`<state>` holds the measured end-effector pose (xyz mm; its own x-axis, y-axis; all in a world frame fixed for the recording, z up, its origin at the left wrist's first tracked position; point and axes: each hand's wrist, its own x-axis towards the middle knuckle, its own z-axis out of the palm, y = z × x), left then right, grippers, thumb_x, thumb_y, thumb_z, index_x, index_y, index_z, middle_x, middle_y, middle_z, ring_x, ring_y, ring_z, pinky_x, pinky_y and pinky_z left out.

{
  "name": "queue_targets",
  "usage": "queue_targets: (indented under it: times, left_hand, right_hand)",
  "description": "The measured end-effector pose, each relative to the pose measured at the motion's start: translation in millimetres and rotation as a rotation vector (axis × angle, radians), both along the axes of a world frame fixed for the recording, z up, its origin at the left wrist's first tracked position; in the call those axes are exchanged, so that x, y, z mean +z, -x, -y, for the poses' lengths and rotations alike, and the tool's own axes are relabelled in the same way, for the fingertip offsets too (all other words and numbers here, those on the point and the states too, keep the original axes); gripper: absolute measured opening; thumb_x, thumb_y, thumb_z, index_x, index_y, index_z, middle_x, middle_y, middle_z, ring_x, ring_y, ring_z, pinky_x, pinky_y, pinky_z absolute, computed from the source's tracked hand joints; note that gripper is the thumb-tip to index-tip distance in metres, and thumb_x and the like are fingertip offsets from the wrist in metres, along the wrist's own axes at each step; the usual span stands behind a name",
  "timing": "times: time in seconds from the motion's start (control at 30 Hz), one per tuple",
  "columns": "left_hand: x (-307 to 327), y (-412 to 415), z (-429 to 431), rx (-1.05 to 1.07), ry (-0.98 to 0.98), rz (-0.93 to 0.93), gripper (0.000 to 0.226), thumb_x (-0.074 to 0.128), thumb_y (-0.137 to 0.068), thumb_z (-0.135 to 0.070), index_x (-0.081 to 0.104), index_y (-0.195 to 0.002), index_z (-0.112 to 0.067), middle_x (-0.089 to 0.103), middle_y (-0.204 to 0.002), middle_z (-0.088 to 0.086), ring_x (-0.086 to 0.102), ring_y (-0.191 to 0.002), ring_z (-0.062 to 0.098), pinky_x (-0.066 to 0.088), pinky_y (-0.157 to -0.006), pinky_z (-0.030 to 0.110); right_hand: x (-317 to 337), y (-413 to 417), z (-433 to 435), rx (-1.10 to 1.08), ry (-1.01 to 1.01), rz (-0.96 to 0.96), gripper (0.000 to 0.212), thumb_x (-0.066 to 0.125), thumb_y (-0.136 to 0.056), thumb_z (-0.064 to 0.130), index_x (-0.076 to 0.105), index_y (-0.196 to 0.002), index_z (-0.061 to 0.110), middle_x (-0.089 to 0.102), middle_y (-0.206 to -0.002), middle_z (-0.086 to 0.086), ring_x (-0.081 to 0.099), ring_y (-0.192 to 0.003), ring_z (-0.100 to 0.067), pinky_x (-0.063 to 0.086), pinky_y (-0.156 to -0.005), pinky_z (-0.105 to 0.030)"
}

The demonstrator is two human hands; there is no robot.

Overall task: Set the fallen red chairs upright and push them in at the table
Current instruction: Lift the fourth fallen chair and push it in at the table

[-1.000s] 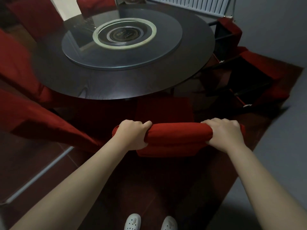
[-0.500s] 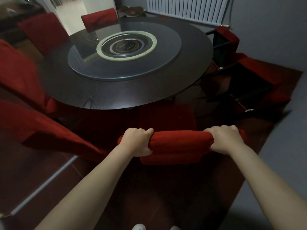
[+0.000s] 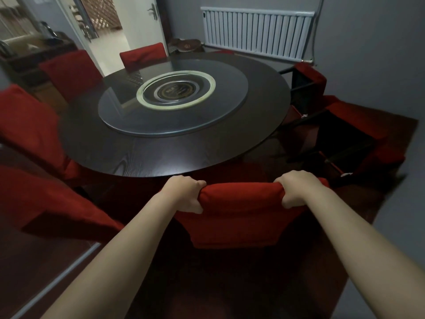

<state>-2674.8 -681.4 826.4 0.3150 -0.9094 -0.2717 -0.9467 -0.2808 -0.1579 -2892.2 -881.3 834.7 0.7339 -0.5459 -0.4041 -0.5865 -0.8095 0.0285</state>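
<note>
At the left edge of the round dark wooden table, upright red fabric-covered chairs are seen close against the rim. At the near edge, the left hand is curled round the left end of the backrest top of a red padded chair, with the fingers wrapped over the far side and the thumb pressed into the cover on the near side. This chair stands upright, its backrest just short of the table rim. The right hand is clamped round the right end in the same way. The cover is judged soft and loose enough to slide over a stiff frame, so the rail beneath should be gripped firmly through the padding at both ends. By the right edge, overturned red chairs with dark legs lie on the floor. They are judged moderately heavy and best taken by the backrest top and the seat frame, not by the fabric alone.
</note>
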Motion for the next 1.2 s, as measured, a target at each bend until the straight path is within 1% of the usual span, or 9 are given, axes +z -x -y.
queue_targets:
  times: [0.07,0.17,0.27,0.4,0.5,0.63,0.87,0.97,1.2]
  left_hand:
    - [6,-10,11,0.028,0.000,-0.011,0.047,0.067,-0.056,-0.053,0.053,-0.096,-0.032,0.046,-0.067,-0.011,0.062,-0.078,0.023,0.028,-0.050,0.026]
    - [14,-24,27,0.043,0.015,-0.003,0.050,0.066,-0.053,-0.056,0.054,-0.096,-0.033,0.051,-0.070,-0.010,0.062,-0.078,0.024,0.028,-0.051,0.027]
    - [15,-37,36,0.040,0.101,0.032,0.050,0.059,-0.050,-0.060,0.052,-0.092,-0.033,0.052,-0.068,-0.009,0.063,-0.076,0.025,0.031,-0.055,0.028]
    - [11,-49,46,0.007,0.243,0.083,0.051,0.050,-0.049,-0.064,0.051,-0.089,-0.033,0.066,-0.076,-0.003,0.065,-0.075,0.027,0.031,-0.057,0.029]
    - [15,-58,55,0.013,0.255,0.073,0.046,0.052,-0.050,-0.064,0.048,-0.084,-0.033,0.067,-0.077,-0.003,0.065,-0.076,0.027,0.032,-0.057,0.029]
    - [23,-69,69,0.017,0.267,0.102,0.053,0.047,-0.047,-0.066,0.051,-0.090,-0.034,0.068,-0.081,-0.004,0.066,-0.079,0.027,0.033,-0.060,0.029]
    - [29,-83,84,0.011,0.292,0.142,0.058,0.044,-0.047,-0.068,0.053,-0.093,-0.034,0.069,-0.081,-0.003,0.066,-0.078,0.028,0.033,-0.060,0.029]
    - [33,-89,91,0.021,0.280,0.136,0.057,0.048,-0.049,-0.068,0.053,-0.094,-0.034,0.068,-0.082,-0.003,0.066,-0.078,0.028,0.034,-0.061,0.030]
    - [37,-95,100,0.024,0.292,0.144,0.061,0.045,-0.047,-0.070,0.053,-0.096,-0.034,0.069,-0.083,-0.003,0.067,-0.080,0.027,0.035,-0.061,0.029]
  right_hand:
    - [8,-10,11,-0.010,-0.009,-0.007,0.047,0.065,-0.060,0.025,0.065,-0.106,0.037,0.057,-0.082,0.010,0.062,-0.083,-0.020,0.047,-0.065,-0.027]
    - [19,-25,26,-0.025,-0.025,-0.019,0.042,0.068,-0.058,0.021,0.065,-0.099,0.034,0.058,-0.078,0.009,0.058,-0.074,-0.016,0.051,-0.061,-0.027]
    - [27,-38,41,-0.024,-0.055,-0.038,0.042,0.071,-0.058,0.020,0.064,-0.097,0.032,0.061,-0.082,0.006,0.061,-0.077,-0.017,0.054,-0.063,-0.028]
    - [36,-54,62,0.001,-0.079,-0.088,0.044,0.077,-0.057,0.023,0.066,-0.099,0.029,0.063,-0.084,0.006,0.062,-0.080,-0.018,0.055,-0.067,-0.028]
    - [42,-65,73,0.014,-0.086,-0.097,0.044,0.079,-0.058,0.025,0.064,-0.098,0.032,0.060,-0.082,0.008,0.062,-0.082,-0.018,0.052,-0.066,-0.026]
    - [48,-76,86,0.028,-0.064,-0.068,0.042,0.083,-0.059,0.032,0.062,-0.095,0.033,0.061,-0.084,0.010,0.061,-0.084,-0.017,0.046,-0.065,-0.024]
    - [52,-89,107,0.047,-0.057,-0.004,0.044,0.084,-0.055,0.039,0.066,-0.095,0.033,0.064,-0.082,0.012,0.063,-0.079,-0.014,0.049,-0.063,-0.024]
    - [50,-93,114,0.079,-0.019,0.028,0.046,0.081,-0.055,0.043,0.067,-0.098,0.033,0.065,-0.084,0.011,0.063,-0.081,-0.015,0.052,-0.068,-0.027]
    - [45,-95,129,0.093,-0.003,0.121,0.045,0.073,-0.052,0.045,0.065,-0.095,0.035,0.064,-0.081,0.012,0.061,-0.077,-0.014,0.052,-0.065,-0.027]
